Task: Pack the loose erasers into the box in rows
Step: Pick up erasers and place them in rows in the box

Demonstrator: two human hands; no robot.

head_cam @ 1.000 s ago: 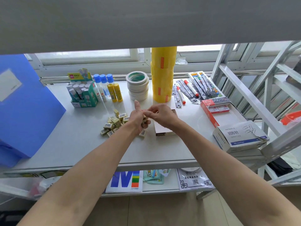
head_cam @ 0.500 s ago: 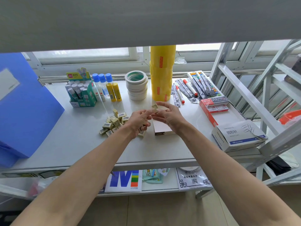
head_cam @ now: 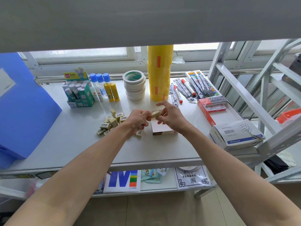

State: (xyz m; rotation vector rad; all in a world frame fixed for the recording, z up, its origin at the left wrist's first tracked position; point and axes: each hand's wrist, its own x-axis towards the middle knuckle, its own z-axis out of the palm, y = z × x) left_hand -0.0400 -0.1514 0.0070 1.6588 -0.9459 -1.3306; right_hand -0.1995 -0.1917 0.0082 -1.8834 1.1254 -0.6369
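Observation:
A cream eraser (head_cam: 155,113) is held between my two hands just above the far end of the small open box (head_cam: 162,130). My left hand (head_cam: 138,119) pinches its left end with curled fingers. My right hand (head_cam: 171,118) meets its right end with thumb and fingers, the index finger raised above it. A pile of loose erasers (head_cam: 112,121) with barcode sleeves lies to the left of my left hand. One single eraser (head_cam: 139,132) lies by my left wrist. My hands hide most of the box's inside.
Behind the hands stand a yellow tape stack (head_cam: 158,74), white tape rolls (head_cam: 134,85), glue bottles (head_cam: 104,88) and a green glue-stick box (head_cam: 78,93). Pens (head_cam: 187,88), a red box (head_cam: 211,108) and a paper-clip box (head_cam: 236,134) lie right. A blue folder (head_cam: 21,108) stands left.
The eraser that my right hand held up at its fingertips has come down between both hands. My hands have stayed over the far end of the box.

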